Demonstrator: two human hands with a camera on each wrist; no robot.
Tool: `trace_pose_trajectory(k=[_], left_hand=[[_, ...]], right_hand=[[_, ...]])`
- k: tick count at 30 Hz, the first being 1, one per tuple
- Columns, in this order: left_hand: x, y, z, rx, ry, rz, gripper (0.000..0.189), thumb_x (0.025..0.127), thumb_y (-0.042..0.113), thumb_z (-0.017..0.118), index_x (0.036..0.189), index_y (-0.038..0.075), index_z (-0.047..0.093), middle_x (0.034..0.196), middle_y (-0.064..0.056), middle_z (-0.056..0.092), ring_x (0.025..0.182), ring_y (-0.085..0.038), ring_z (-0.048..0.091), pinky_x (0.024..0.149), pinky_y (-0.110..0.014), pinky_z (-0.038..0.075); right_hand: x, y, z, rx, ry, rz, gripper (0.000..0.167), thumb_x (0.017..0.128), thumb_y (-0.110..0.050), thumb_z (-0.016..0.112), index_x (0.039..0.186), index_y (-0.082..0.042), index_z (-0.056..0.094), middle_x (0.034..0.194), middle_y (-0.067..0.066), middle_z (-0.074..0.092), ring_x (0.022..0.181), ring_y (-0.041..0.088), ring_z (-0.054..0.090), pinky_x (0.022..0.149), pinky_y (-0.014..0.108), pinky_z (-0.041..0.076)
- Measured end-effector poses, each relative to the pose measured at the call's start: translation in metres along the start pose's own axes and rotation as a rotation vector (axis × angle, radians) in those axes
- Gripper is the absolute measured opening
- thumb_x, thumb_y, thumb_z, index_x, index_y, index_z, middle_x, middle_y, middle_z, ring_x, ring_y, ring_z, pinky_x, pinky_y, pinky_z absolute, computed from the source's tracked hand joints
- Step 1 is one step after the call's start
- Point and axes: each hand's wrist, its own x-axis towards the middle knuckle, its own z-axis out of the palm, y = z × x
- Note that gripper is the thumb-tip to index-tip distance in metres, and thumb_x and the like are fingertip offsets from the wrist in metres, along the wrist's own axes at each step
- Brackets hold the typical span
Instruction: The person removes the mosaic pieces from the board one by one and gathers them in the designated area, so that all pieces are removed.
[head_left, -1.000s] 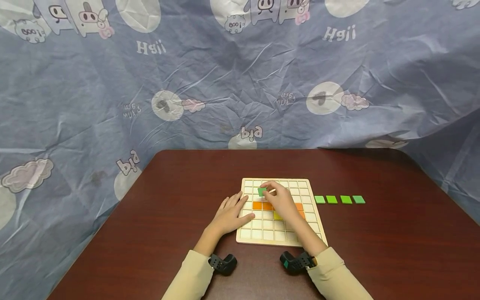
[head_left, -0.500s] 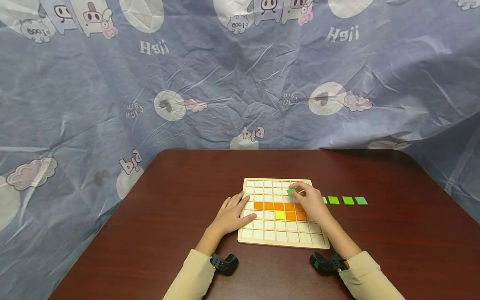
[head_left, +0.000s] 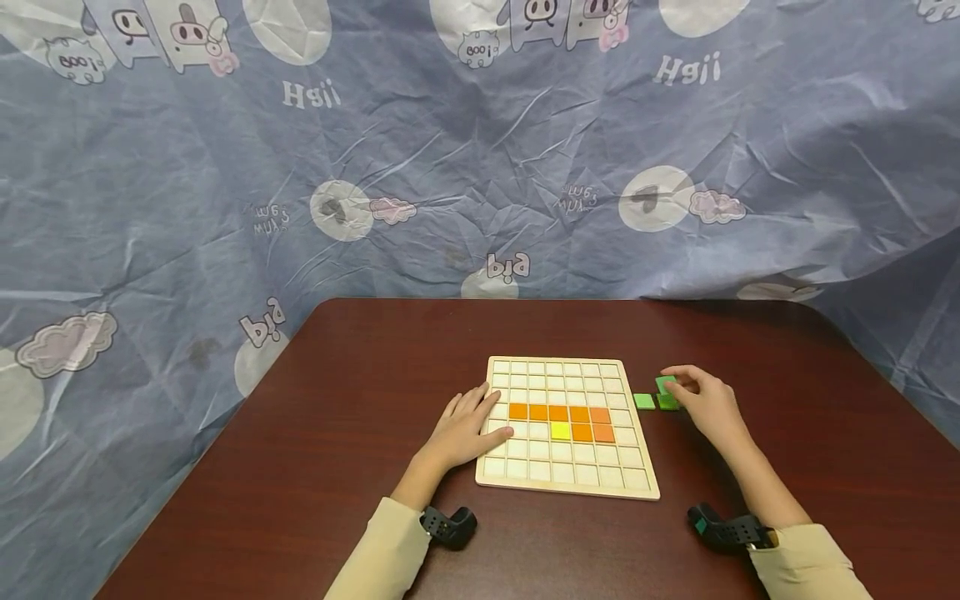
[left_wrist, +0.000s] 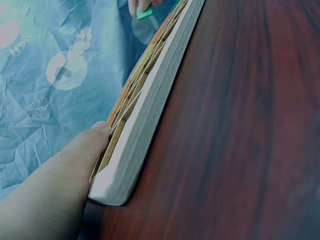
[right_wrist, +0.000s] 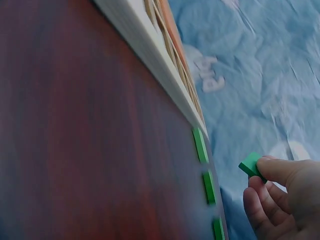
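Observation:
A pale wooden grid board [head_left: 528,475] lies on the table with a row of orange tiles [head_left: 558,413] across its middle. Below that row sit a yellow tile [head_left: 560,431] and two more orange ones. My left hand [head_left: 457,429] rests spread on the board's left edge, its thumb [left_wrist: 92,140] on the rim in the left wrist view. To the right of the board, my right hand [head_left: 708,404] pinches a green tile [right_wrist: 252,165] between thumb and fingers, above the table. Beneath it lie loose green tiles [head_left: 644,402], partly covered by the hand in the head view.
The dark red-brown table [head_left: 405,342] carries the board near its middle. Behind it hangs a wrinkled blue-grey printed cloth [head_left: 450,150]. In the right wrist view, several green tiles [right_wrist: 209,187] line up beside the board's edge. Both wrists wear black camera bands [head_left: 727,531].
My right hand has moved right with the pinched green tile, from over the board's upper left to above the loose green tiles. The left hand stays in place on the board.

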Motion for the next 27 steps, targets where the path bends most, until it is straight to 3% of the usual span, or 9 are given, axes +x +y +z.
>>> trace_pose_trajectory(k=[6,9,13,15,23,27], left_hand=[[0.0,0.001,-0.001,-0.01,-0.012,-0.007,0.071,0.087,0.063,0.035,0.146,0.025,0.023,0.154,-0.001,0.013,0.141,-0.022,0.016,0.115,-0.044,0.008],[-0.001,0.001,-0.002,-0.011,-0.01,-0.004,0.071,0.087,0.063,0.036,0.145,0.024,0.023,0.154,-0.002,0.015,0.14,-0.022,0.018,0.115,-0.044,0.009],[-0.002,0.002,-0.004,-0.017,-0.008,0.0,0.071,0.087,0.062,0.037,0.145,0.023,0.024,0.153,-0.003,0.016,0.14,-0.023,0.018,0.114,-0.045,0.009],[-0.002,0.002,-0.004,-0.017,-0.009,0.0,0.071,0.087,0.062,0.037,0.145,0.023,0.025,0.153,-0.003,0.016,0.14,-0.023,0.019,0.114,-0.045,0.01],[-0.002,0.002,-0.004,-0.011,-0.009,-0.004,0.071,0.087,0.063,0.036,0.145,0.024,0.023,0.154,-0.001,0.015,0.14,-0.022,0.018,0.115,-0.044,0.009],[-0.001,0.002,-0.004,-0.017,-0.005,0.005,0.07,0.088,0.062,0.037,0.145,0.023,0.024,0.153,-0.003,0.016,0.14,-0.023,0.019,0.114,-0.045,0.01]], right_hand=[[-0.002,0.025,-0.02,-0.019,0.059,0.043,0.033,0.092,-0.028,0.053,0.114,-0.005,0.06,0.089,0.011,0.063,0.059,-0.012,0.047,0.05,0.021,0.04],[-0.004,0.038,-0.027,-0.023,0.086,0.082,0.036,0.092,-0.031,0.052,0.116,-0.005,0.059,0.086,-0.003,0.061,0.061,-0.018,0.043,0.05,0.021,0.04],[-0.009,0.055,-0.032,-0.028,0.127,0.127,0.037,0.092,-0.032,0.053,0.117,-0.005,0.059,0.078,-0.029,0.046,0.062,-0.021,0.038,0.05,0.019,0.038],[-0.011,0.062,-0.034,-0.025,0.142,0.143,0.038,0.092,-0.032,0.053,0.117,-0.004,0.058,0.076,-0.034,0.041,0.062,-0.021,0.038,0.05,0.019,0.038],[-0.015,0.08,-0.041,-0.033,0.163,0.195,0.041,0.091,-0.033,0.053,0.12,-0.004,0.056,0.08,-0.032,0.04,0.063,-0.023,0.034,0.052,0.017,0.038],[-0.015,0.086,-0.041,-0.066,0.147,0.211,0.04,0.092,-0.032,0.052,0.121,-0.004,0.056,0.084,-0.018,0.053,0.062,-0.025,0.032,0.055,0.021,0.037]])
